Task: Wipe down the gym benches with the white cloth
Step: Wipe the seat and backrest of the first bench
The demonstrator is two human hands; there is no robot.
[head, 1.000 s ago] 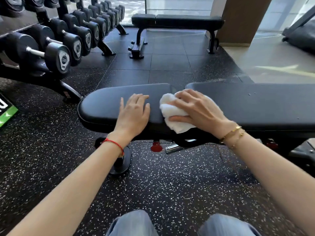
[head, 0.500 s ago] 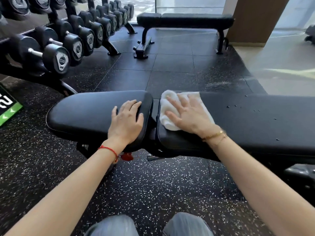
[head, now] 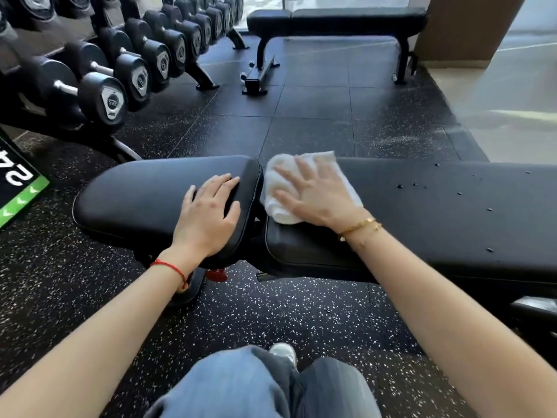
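A black padded gym bench (head: 437,212) runs across the middle of the view, split into a short seat pad (head: 144,194) on the left and a long back pad on the right. The white cloth (head: 278,188) lies on the left end of the long pad, beside the gap. My right hand (head: 316,194) presses flat on the cloth with fingers spread. My left hand (head: 211,212) rests palm down on the right end of the seat pad, holding nothing. Small droplets dot the long pad to the right.
A dumbbell rack (head: 120,73) lines the left side. A second black flat bench (head: 337,19) stands at the back, near a brown pillar (head: 467,28). A green and black sign (head: 18,188) sits at far left. My knees (head: 259,387) are just below the bench.
My right hand has carried the cloth from the near edge at the gap up onto the long pad's top and flattened on it. The left hand stays on the seat pad.
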